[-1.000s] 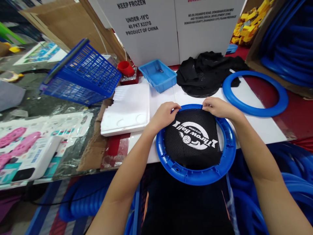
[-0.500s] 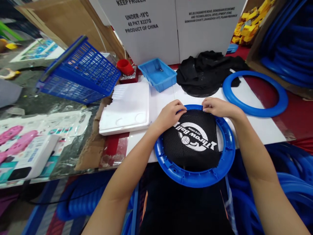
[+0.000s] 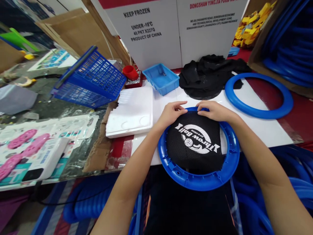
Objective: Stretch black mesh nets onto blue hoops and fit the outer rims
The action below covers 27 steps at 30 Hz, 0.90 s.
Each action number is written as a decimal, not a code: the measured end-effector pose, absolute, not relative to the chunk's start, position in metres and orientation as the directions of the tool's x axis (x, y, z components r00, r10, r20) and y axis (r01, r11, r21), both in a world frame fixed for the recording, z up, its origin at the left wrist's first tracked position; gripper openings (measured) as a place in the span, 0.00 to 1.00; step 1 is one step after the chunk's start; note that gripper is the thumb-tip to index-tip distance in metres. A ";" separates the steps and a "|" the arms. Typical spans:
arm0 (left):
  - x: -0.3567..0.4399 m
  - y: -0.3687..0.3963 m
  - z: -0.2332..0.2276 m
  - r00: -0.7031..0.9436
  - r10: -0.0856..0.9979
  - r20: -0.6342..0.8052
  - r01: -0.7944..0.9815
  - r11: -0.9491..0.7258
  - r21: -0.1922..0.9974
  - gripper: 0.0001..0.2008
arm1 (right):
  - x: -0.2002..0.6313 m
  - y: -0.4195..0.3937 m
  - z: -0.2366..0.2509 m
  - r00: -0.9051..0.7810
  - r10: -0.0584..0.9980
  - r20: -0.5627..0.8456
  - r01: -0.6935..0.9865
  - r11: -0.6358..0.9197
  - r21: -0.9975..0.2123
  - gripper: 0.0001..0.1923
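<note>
Right of the white foam block (image 3: 130, 112), the left hand (image 3: 171, 113) is placed at the far rim of the blue plastic ring (image 3: 199, 183), forefinger raised from thumb; whether anything is gripped cannot be told. Black "Throw Ball" mesh (image 3: 176, 148) is framed inside the ring, over the white board's (image 3: 271, 130) near edge, and the far rim is pinched by the right hand (image 3: 214, 111).

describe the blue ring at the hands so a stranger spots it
Find the big white carton marked KEEP FROZEN. Come nearer, past the black cloth, to the blue ring, left hand and right hand at its far rim. Black mesh printed "Throw Ball" inside sets it apart from the smooth ring at right.
</note>
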State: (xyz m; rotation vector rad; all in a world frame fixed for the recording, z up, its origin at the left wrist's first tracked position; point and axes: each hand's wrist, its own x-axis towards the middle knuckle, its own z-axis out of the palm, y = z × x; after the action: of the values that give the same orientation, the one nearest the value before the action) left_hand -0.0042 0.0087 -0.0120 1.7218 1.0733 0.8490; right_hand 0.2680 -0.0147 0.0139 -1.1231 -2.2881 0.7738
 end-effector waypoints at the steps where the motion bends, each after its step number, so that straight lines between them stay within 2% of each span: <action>1: -0.004 0.010 -0.014 0.384 0.919 0.085 0.283 -0.205 0.937 0.27 | 0.268 -0.014 0.013 -0.538 0.828 0.157 0.551 0.487 -0.678 0.11; 5: -0.002 0.010 -0.017 0.376 0.921 0.097 0.272 -0.210 0.939 0.23 | 0.269 -0.014 0.012 -0.461 0.878 0.128 0.555 0.398 -0.730 0.12; 9: 0.001 0.009 -0.018 0.352 0.930 0.109 0.316 -0.228 0.921 0.20 | 0.267 -0.013 0.010 -0.399 0.912 0.094 0.593 0.334 -0.733 0.12; 15: 0.002 0.008 -0.015 0.381 0.917 0.121 0.395 -0.280 0.875 0.12 | 0.263 -0.011 0.008 -0.414 0.907 0.078 0.615 0.342 -0.710 0.13; 19: -0.004 0.009 -0.009 0.430 0.897 0.105 0.441 -0.311 0.842 0.13 | 0.266 -0.008 0.009 -0.417 0.906 0.080 0.620 0.348 -0.703 0.12; 24: -0.011 0.010 0.002 0.530 0.846 0.054 0.499 -0.363 0.787 0.13 | 0.266 -0.005 0.009 -0.512 0.859 -0.001 0.560 0.332 -0.759 0.14; 27: -0.004 0.008 0.006 0.544 0.833 0.102 0.503 -0.421 0.755 0.11 | 0.260 -0.007 0.008 -0.480 0.875 0.056 0.596 0.373 -0.711 0.11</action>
State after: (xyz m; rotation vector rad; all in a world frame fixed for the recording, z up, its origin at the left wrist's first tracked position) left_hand -0.0036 0.0078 0.0058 2.0992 1.0737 0.6215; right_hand 0.2595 -0.0073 0.0078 -1.2738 -2.2116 0.8820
